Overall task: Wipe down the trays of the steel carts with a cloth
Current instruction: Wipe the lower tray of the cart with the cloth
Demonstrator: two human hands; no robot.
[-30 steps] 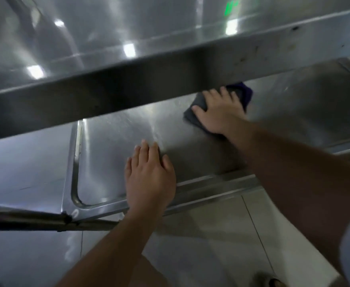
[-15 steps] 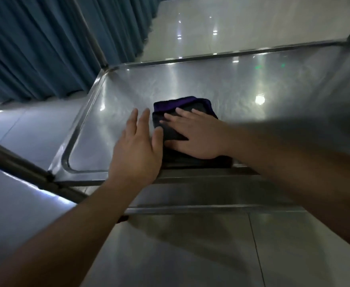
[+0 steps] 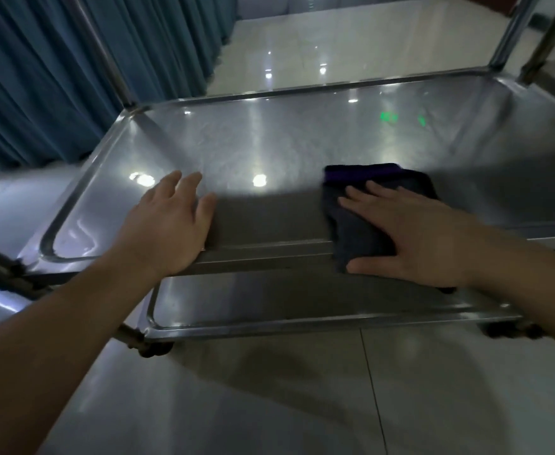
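The dark, folded cloth with a purple band along its far edge (image 3: 361,221) lay on the near right part of the shiny stainless-steel upper tray (image 3: 269,149) of the cart, its near end draped over the tray's front rim. The right hand (image 3: 414,238) pressed flat on top of it, fingers spread and stretched out, palm down, pinning the cloth rather than gripping it. The left hand (image 3: 171,224) rested on the same tray well apart to the left, open and flat with the fingers close together, palm near the front rim and nothing in it. Below the front edge a second steel tray (image 3: 302,303) showed (only its near strip was visible), with dark caster wheels (image 3: 153,349) under its corners. Steel uprights (image 3: 512,31) rose from the far right corner of the cart. Beyond stood pale glossy floor tiles (image 3: 269,405) reflecting ceiling lights, and blue pleated curtains (image 3: 39,77) hung along the left.
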